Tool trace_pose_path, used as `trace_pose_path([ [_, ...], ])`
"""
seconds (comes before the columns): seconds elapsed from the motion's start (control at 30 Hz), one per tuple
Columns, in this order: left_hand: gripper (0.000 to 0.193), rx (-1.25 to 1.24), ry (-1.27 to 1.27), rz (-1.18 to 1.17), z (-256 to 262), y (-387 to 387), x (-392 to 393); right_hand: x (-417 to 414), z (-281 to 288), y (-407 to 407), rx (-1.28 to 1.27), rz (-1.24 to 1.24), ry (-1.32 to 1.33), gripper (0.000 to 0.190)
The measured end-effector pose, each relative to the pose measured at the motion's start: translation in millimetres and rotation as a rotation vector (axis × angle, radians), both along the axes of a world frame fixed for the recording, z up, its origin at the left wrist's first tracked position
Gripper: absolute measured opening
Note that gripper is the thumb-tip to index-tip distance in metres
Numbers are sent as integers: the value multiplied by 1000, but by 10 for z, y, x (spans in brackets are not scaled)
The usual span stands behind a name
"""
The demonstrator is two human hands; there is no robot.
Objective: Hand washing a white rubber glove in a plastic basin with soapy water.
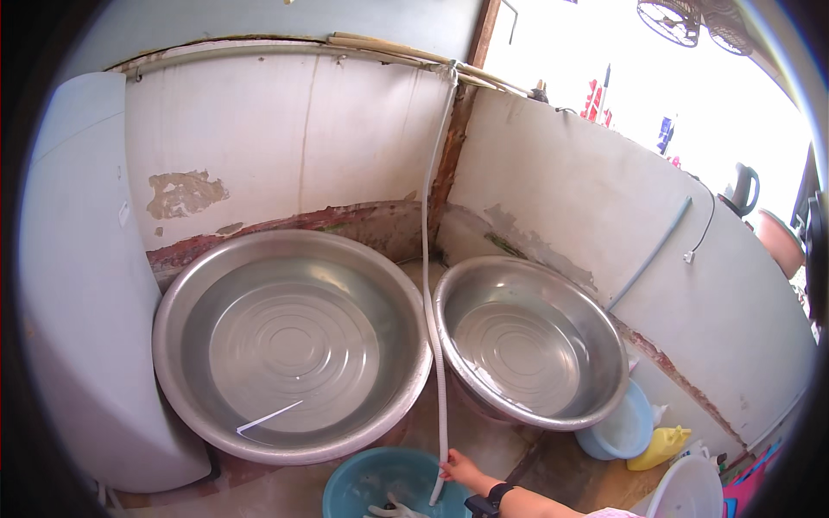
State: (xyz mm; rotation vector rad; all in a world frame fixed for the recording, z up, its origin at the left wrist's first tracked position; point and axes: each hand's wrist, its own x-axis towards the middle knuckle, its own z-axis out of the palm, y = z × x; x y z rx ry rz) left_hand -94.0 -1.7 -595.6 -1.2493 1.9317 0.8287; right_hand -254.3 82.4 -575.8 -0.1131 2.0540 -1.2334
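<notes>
My right hand (458, 467) pinches a white ribbed hose (435, 337) near its lower end. That end points into a teal plastic basin (353, 467) at the bottom of the view. A pale, glove-like thing (400, 509) lies in the basin, partly cut off by the frame. Behind the basin stand a large metal basin (295, 343) on the left and a smaller metal basin (524, 356) on the right, both with water in them. The hose passes between the two, down from a pipe on the wall. My left hand is out of view.
A white appliance-like cabinet (84, 291) stands at the left. On the right are a light blue tub (618, 427), a yellow plastic container (659, 448) and a white tub (686, 489). Above, a kettle (742, 188) stands on the ledge, and a plug (689, 257) hangs by its cord.
</notes>
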Motion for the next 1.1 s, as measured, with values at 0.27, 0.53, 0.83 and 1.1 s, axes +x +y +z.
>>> trace_pose_path([
  [0.27, 41, 198, 252, -165, -744, -235, 81, 90, -158, -38, 121, 311, 567, 21],
  [0.53, 30, -32, 1257, 189, -9, -390, -779, 238, -216, 68, 123, 587, 802, 21],
  [0.83, 21, 257, 1194, 206, 181, -459, -681, 370, -191, 109, 371, 794, 579, 33],
  [1.1, 28, 20, 814, -94, -130, -636, -390, 316, -257, 94, 266, 630, 579, 50],
])
